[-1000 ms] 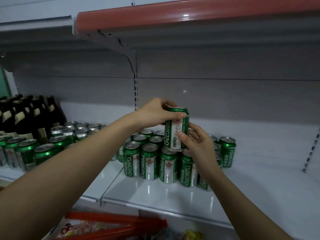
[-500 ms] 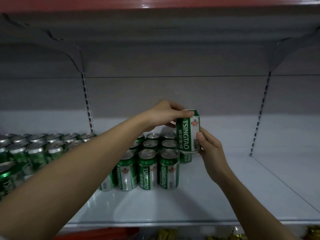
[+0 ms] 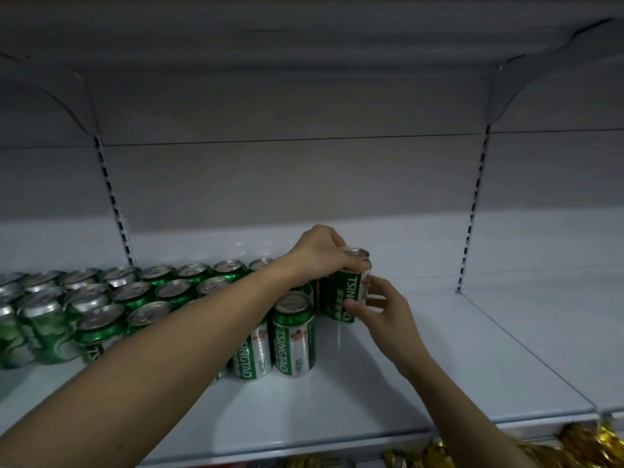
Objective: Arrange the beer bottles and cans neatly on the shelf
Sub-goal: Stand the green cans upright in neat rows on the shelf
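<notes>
- Head view: the left hand (image 3: 322,253) is curling over the top of a green Tsingtao can (image 3: 344,292), its fingers gripping the rim.
- The right hand (image 3: 383,307) is pinching the same can low on its right side, with its thumb across the label.
- The can is standing upright on the white shelf (image 3: 456,359), toward the shelf's back edge, just right of the can block (image 3: 141,298).
- That block is filling the shelf's left part, reaching to the left edge of the frame.
- The front-right can of the block (image 3: 293,336) is sitting just in front of the held one.
- Gold-wrapped packets (image 3: 580,440) are lying below the shelf's front edge at the right corner.
</notes>
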